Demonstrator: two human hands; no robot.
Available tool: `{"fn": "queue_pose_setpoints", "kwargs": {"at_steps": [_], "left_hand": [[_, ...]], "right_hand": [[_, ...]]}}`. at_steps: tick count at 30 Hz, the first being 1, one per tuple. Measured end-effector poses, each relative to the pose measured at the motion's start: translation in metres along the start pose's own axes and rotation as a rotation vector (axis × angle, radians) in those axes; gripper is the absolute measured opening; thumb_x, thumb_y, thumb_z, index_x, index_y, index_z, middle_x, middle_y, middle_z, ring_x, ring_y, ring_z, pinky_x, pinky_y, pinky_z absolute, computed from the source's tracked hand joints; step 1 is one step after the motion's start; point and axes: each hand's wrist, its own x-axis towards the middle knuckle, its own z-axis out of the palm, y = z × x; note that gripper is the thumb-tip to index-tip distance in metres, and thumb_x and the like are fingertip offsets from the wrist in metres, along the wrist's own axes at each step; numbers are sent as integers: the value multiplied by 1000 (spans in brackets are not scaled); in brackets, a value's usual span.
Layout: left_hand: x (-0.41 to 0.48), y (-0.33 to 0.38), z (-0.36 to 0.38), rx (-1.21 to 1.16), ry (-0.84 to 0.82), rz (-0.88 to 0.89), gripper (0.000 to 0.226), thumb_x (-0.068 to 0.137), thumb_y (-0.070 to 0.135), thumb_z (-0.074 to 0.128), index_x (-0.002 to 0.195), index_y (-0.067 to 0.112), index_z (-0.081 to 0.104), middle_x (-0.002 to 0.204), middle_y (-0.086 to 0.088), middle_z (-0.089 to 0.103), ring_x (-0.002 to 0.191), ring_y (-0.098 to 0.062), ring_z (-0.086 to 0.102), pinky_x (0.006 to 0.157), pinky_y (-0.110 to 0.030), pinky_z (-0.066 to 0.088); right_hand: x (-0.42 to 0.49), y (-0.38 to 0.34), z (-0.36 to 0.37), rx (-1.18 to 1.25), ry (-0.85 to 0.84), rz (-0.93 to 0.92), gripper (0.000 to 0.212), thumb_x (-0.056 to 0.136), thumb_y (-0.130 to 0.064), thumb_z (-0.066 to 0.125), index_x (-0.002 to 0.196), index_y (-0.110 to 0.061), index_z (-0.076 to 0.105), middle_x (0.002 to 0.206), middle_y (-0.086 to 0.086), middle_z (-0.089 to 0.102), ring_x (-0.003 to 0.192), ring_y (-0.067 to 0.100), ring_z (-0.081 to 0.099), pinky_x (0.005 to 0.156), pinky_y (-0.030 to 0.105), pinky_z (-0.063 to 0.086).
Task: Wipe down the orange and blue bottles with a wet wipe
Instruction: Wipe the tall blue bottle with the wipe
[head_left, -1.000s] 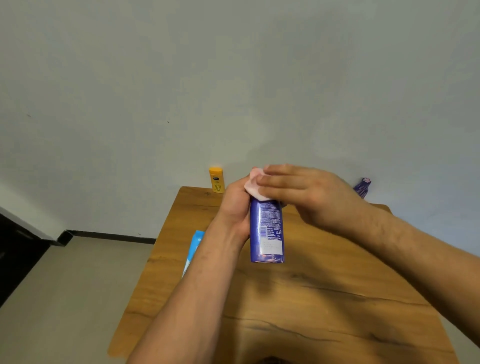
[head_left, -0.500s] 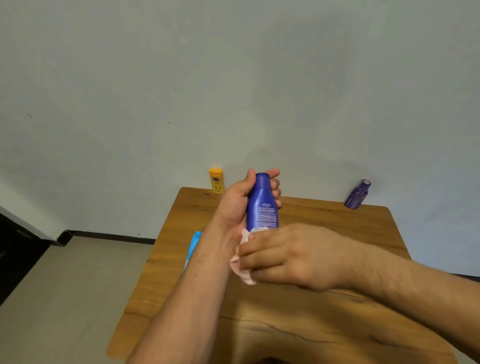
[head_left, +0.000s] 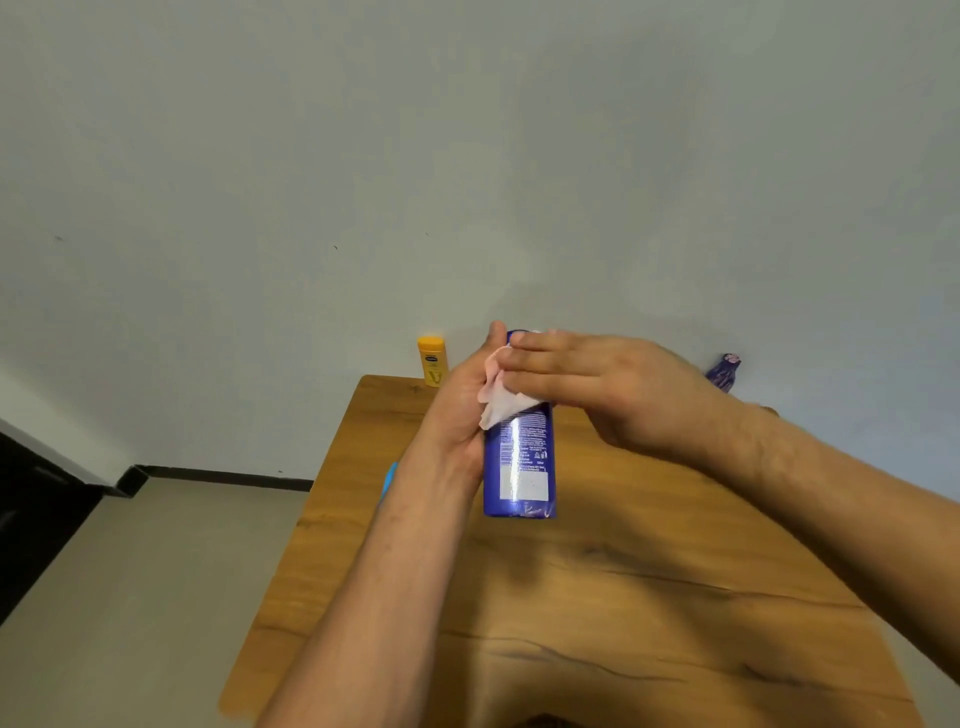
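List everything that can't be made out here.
Head view:
- Cap of the blue bottle: covered by the wet wipe and right hand.
- Right thumb: hidden under the fingers; grip on wipe unclear.
- Most of the light blue item: behind the left forearm.
- Bottle's label print: too small.
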Motion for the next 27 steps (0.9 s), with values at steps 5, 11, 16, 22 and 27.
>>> {"fn": "queue_pose_setpoints", "kwargs": {"at_steps": [5, 11, 16, 22, 27], "left_hand": [[1, -1, -1, 129, 136, 63, 46, 101, 41, 50, 115, -1, 59, 82, -9, 62, 69, -18, 63, 65, -30, 57], [8, -5, 0, 245, 204, 62, 37, 91, 38, 66, 110, 5, 64, 87, -10, 70, 73, -21, 69, 75, -35, 57], [6, -6, -1, 90, 235, 84, 31, 106, 29, 41, 111, 3, 58, 78, -13, 61, 61, -20, 63, 57, -29, 57], [3, -3, 7, 110, 236, 29, 33, 107, 34, 38, 99, 9, 60, 71, -7, 63, 55, -19, 64, 51, -23, 54], [1, -3, -1, 4, 195, 88, 31, 106, 27, 38, 100, 3, 56, 76, -11, 59, 58, -18, 60, 55, -26, 56]], "right_hand": [[-21, -46, 17, 55, -191, -298, 39, 101, 1, 48, 139, -2, 59, 149, 13, 53, 143, 25, 44, 115, 42, 40], [-20, 10, -3, -39, 12, 88, 56, 90, 7, 37, 139, -7, 59, 148, 9, 54, 138, 27, 51, 103, 47, 51], [-29, -50, 15, 98, -109, -256, 36, 104, -4, 41, 134, 0, 62, 144, 15, 57, 139, 27, 49, 112, 42, 43], [-23, -14, 9, 78, 53, 21, 41, 103, 5, 34, 134, 3, 60, 144, 17, 56, 139, 31, 50, 107, 49, 47], [-32, -57, 21, 201, -18, -190, 40, 95, 3, 47, 131, 7, 61, 144, 21, 54, 141, 32, 46, 110, 48, 45]]}}
